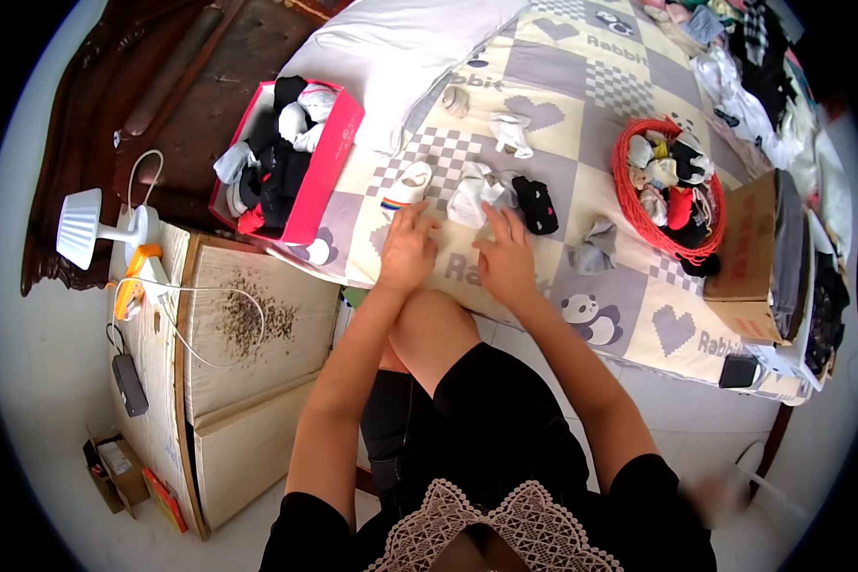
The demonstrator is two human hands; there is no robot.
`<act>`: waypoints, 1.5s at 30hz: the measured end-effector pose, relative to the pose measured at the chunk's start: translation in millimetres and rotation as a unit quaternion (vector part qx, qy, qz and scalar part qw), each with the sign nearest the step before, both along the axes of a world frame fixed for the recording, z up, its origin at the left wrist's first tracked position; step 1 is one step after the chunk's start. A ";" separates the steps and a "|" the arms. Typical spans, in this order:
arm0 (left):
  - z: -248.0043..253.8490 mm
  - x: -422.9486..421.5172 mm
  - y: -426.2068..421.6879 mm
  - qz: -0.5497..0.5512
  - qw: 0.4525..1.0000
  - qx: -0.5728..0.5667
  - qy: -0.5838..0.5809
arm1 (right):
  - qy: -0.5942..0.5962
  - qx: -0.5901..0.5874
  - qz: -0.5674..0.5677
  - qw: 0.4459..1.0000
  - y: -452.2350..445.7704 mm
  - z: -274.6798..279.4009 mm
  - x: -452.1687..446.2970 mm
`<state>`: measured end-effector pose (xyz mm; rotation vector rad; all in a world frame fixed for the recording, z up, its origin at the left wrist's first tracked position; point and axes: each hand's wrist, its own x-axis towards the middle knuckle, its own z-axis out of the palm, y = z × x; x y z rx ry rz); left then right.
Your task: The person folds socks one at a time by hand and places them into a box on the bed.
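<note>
My left hand (410, 253) rests on the bed with its fingers spread, the tips at the lower edge of a white sock with a rainbow-striped cuff (408, 186). My right hand (507, 257) is open too, its fingertips by the lower edge of a crumpled white sock (475, 194). Just right of that lies a black sock with small pale and pink marks (536, 204). Farther back are another white sock (512, 134) and a rolled, greyish sock (456, 101). A grey sock (594, 248) lies to the right of my right hand.
A pink-red box (331, 157) of socks stands at the left bed edge. A red woven basket (625, 205) holds more socks on the right, beside a cardboard box (742, 243). Clothes (758, 86) are piled behind. A cabinet (248, 334) with a white lamp (81, 227) stands left.
</note>
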<state>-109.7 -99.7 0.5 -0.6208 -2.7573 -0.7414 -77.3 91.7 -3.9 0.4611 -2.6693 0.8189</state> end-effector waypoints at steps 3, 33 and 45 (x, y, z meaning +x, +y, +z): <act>-8.8 -4.0 20.1 0.088 0.977 0.162 -0.108 | 0.014 0.042 0.006 0.999 8.8 -10.0 -29.6; -37.8 0.0 43.9 0.290 0.609 0.627 -0.390 | -0.039 -0.393 -0.058 0.917 41.2 20.6 -111.1; -13.1 23.0 47.1 0.155 0.567 0.777 -0.224 | -0.210 -0.800 0.035 0.560 46.8 42.2 -27.4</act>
